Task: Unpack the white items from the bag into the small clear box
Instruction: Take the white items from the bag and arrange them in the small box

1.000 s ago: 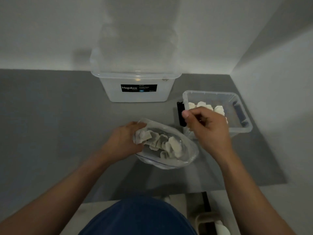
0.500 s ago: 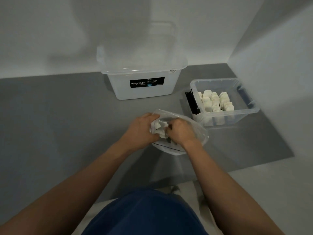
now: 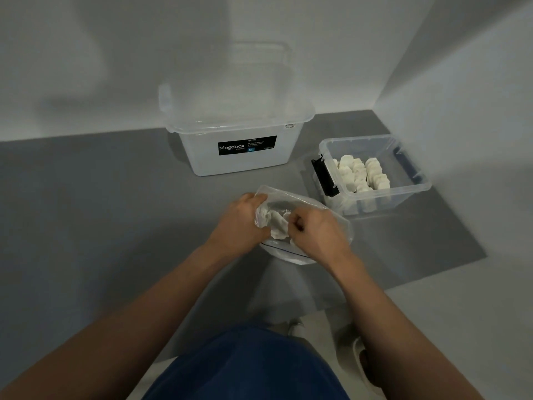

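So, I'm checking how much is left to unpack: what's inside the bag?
Inside the clear bag, a few white items show between the left hand and right hand. Anything beneath the hands is covered, so no count.

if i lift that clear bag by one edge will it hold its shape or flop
Likely flop: the clear bag is thin film, already crumpled where the left hand bunches its mouth. Probably light, with few white items visible inside. They might shift or spill.

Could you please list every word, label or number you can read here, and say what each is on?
"Megabox": black label on the front of the large clear box.
"12L": small blue patch on the same label, only just legible.
Smaller white lines on that label: too small to read.
Small white sticker on that box's rim: too blurred to read.
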`<action>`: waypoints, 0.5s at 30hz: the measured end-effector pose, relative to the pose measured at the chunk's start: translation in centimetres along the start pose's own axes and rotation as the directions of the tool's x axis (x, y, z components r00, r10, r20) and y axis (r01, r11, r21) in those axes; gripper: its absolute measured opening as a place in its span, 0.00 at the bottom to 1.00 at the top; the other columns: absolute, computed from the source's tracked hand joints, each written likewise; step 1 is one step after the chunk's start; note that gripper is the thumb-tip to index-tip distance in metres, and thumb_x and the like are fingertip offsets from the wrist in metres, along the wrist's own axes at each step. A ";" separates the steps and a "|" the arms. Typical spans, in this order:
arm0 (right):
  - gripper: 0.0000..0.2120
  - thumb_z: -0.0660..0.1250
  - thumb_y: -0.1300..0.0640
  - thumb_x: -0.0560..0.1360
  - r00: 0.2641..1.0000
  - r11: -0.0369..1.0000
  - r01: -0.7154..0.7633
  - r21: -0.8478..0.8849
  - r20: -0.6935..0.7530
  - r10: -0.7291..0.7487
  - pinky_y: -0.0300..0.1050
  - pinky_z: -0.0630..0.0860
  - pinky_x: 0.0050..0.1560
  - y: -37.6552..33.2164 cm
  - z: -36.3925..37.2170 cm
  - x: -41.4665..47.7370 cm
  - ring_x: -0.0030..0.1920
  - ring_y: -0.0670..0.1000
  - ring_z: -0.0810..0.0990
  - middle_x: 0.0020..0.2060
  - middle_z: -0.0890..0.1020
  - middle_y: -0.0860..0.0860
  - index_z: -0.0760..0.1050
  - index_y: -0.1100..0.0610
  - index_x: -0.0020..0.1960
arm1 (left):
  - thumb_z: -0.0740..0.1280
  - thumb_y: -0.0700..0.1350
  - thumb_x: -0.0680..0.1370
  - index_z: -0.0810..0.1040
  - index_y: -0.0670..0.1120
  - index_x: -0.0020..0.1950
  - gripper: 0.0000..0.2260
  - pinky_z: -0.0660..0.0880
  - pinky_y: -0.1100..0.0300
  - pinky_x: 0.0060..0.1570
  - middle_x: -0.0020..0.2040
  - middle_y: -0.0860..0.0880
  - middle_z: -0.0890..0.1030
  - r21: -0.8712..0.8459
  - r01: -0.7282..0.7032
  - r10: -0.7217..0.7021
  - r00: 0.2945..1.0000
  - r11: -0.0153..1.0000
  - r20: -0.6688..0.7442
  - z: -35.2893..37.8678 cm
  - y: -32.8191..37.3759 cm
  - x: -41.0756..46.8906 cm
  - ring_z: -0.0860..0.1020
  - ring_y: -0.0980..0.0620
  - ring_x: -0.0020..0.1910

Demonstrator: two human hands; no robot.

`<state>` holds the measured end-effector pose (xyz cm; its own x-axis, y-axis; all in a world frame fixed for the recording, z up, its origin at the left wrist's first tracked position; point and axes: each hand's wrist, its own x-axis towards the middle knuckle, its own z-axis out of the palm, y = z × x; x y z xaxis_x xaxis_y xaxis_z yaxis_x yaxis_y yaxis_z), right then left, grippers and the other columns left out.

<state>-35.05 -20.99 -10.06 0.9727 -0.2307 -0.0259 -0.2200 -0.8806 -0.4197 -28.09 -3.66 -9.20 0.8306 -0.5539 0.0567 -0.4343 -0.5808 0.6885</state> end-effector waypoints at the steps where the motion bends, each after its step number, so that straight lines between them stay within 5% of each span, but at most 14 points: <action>1: 0.05 0.66 0.52 0.76 1.000 1.000 -0.005 0.019 -0.021 0.005 0.44 0.76 0.39 0.1 -0.8 -0.5 0.39 0.49 0.81 0.36 0.83 0.46 0.80 0.49 0.45 | 0.75 0.40 0.68 0.77 0.43 0.66 0.26 0.66 0.67 0.49 0.60 0.43 0.79 -0.010 0.010 -0.010 1.000 1.000 0.007 0.0 -0.2 0.1 0.78 0.45 0.54; 6: 0.08 0.67 0.60 0.79 0.997 0.926 -0.039 0.376 -0.046 0.060 0.42 0.81 0.47 1.6 -4.5 -1.2 0.42 0.44 0.82 0.41 0.83 0.42 0.80 0.48 0.48 | 0.77 0.45 0.69 0.75 0.49 0.69 0.29 0.68 0.65 0.56 0.64 0.50 0.77 -0.063 0.039 -0.035 0.997 0.997 0.062 -0.2 -0.7 0.7 0.77 0.51 0.58; 10: 0.09 0.65 0.61 0.81 1.000 0.913 0.024 0.407 -0.009 -0.022 0.51 0.83 0.48 2.6 -5.5 -0.8 0.44 0.48 0.83 0.45 0.83 0.42 0.81 0.48 0.51 | 0.80 0.51 0.67 0.78 0.53 0.65 0.28 0.68 0.65 0.53 0.61 0.53 0.77 -0.092 0.023 -0.013 0.995 0.996 0.101 -0.8 -0.3 1.1 0.75 0.57 0.54; 15: 0.07 0.67 0.65 0.80 0.983 0.634 -0.049 0.772 -0.075 0.167 0.46 0.81 0.43 1.6 -4.8 -0.7 0.41 0.52 0.83 0.41 0.85 0.53 0.81 0.55 0.50 | 0.80 0.58 0.64 0.83 0.56 0.57 0.23 0.73 0.62 0.52 0.54 0.56 0.79 -0.150 0.003 0.013 0.995 0.989 0.103 -0.7 0.2 1.3 0.78 0.58 0.51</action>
<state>-36.44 -24.17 -6.36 0.9139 -0.4050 -0.0279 -0.1304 -0.2276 -0.9650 -26.87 -4.11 -8.51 0.7847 -0.6198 -0.0093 -0.3747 -0.4862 0.7895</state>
